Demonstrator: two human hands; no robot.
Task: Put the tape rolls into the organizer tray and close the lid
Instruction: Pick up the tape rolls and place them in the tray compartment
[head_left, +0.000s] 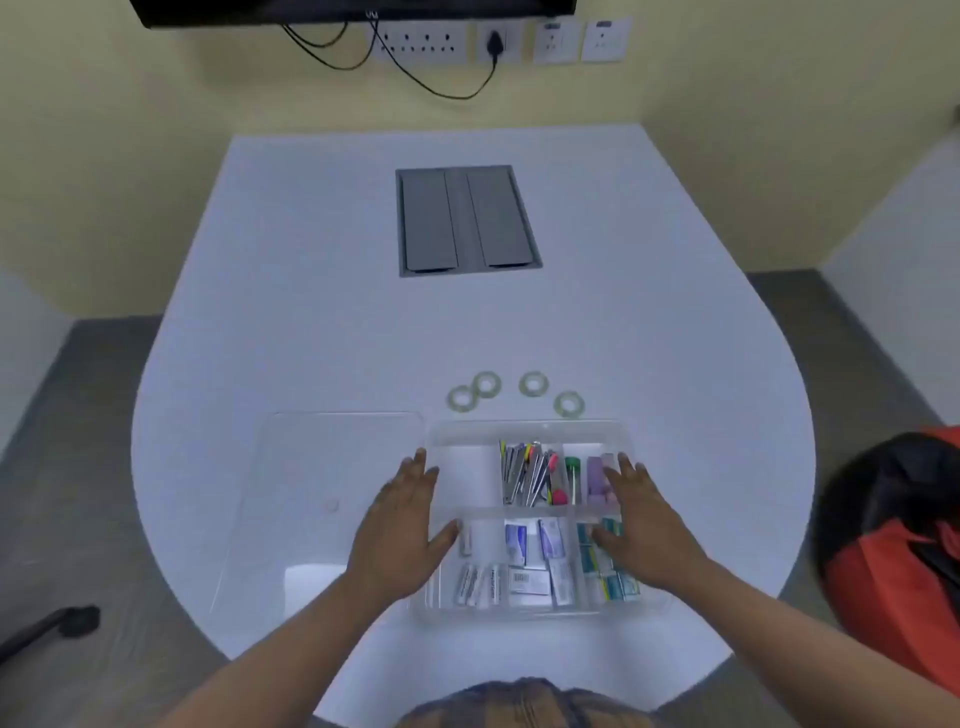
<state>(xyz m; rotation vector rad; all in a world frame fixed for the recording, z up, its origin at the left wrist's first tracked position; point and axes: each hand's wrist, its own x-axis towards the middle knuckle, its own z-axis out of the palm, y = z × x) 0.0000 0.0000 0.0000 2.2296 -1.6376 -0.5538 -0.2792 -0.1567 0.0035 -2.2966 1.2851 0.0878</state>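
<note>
Clear plastic organizer tray (530, 428), lower centre, holds pens and what look like small boxes; both hands' grip spread wide, left hand (402, 525), right hand (641, 525); four tape rolls (533, 384) above

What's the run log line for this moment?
tape rolls: on table | tray: open | lid: beside tray | left hand, right hand: empty

I sit at a white table (322, 270) with a rounded near edge and a grey hatch (467, 221) set into its middle. Ahead of me the pale yellow wall (182, 130) carries a row of sockets (423, 44), one black plug (496, 41) and trailing black cables (415, 78). The floor (78, 415) is grey.
</note>
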